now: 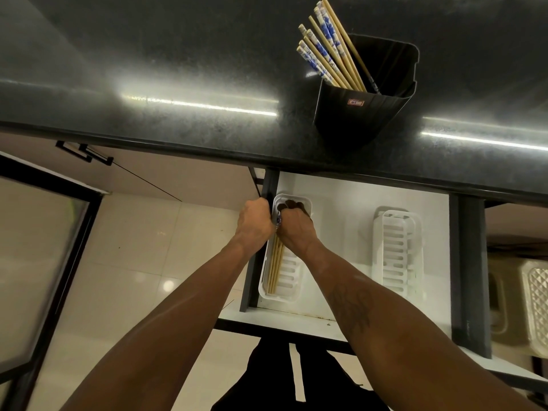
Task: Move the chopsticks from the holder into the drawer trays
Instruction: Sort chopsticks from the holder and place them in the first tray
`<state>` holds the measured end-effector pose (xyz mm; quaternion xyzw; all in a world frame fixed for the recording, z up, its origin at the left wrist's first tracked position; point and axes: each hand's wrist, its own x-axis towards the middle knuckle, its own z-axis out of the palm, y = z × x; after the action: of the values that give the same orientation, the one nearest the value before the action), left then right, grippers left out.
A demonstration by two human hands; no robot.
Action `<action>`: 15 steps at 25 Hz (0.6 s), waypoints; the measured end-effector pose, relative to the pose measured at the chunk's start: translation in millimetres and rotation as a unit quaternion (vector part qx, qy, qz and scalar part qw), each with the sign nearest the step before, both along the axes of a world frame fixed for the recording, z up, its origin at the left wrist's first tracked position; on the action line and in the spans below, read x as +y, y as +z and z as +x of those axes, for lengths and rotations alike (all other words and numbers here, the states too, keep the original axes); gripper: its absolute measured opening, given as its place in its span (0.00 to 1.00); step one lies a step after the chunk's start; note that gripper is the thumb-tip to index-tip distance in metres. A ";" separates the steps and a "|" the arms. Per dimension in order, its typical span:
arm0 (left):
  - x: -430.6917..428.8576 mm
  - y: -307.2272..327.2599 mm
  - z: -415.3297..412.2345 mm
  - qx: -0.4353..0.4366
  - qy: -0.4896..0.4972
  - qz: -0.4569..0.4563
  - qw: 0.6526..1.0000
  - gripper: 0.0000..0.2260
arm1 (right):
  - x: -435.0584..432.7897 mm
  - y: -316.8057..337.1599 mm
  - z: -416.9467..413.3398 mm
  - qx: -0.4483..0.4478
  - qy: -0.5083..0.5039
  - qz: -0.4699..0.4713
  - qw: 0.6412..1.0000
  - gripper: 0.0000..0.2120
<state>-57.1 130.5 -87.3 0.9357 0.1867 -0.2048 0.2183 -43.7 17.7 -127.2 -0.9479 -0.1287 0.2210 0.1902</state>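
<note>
Left hand [255, 221] and right hand [296, 223] both clench one chopstick bundle [275, 264] over the left tray [292, 287]. More remain in holder [363, 111], countertop's front edge. Light, stiff, slick; grip mid-length.

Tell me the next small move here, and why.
Probably let go and lift both hands clear: the left hand and right hand already have the chopsticks lying in the left tray, while more wait in the holder.
</note>
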 end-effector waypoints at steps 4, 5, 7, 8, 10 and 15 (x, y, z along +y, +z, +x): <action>0.1 -3.3 -0.6 0.002 0.001 -0.002 1.000 0.04 | 0.5 3.4 2.5 0.005 -0.012 -0.011 1.000 0.12; 0.3 -3.8 -0.7 0.004 0.000 0.001 1.000 0.04 | 0.7 3.6 2.3 0.002 -0.012 -0.014 1.000 0.11; 0.0 -3.8 -0.6 0.006 -0.004 0.001 1.000 0.05 | 1.2 3.4 0.1 -0.009 -0.005 -0.011 1.000 0.10; 0.1 -3.7 -0.5 0.006 -0.006 0.001 1.000 0.05 | 1.5 3.4 -1.0 -0.012 -0.004 -0.007 1.000 0.10; 0.4 -4.3 0.0 0.006 -0.004 0.000 1.000 0.05 | 1.6 2.2 -0.5 -0.003 -0.007 -0.004 1.000 0.10; 0.3 -5.5 -0.8 0.000 -0.001 0.001 1.000 0.04 | 2.4 2.9 3.8 0.047 -0.083 0.034 0.995 0.10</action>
<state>-57.9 130.8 -92.7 0.9362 0.1855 -0.2048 0.2173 -39.9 20.1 -124.3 -0.9369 -0.0477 0.2437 0.2462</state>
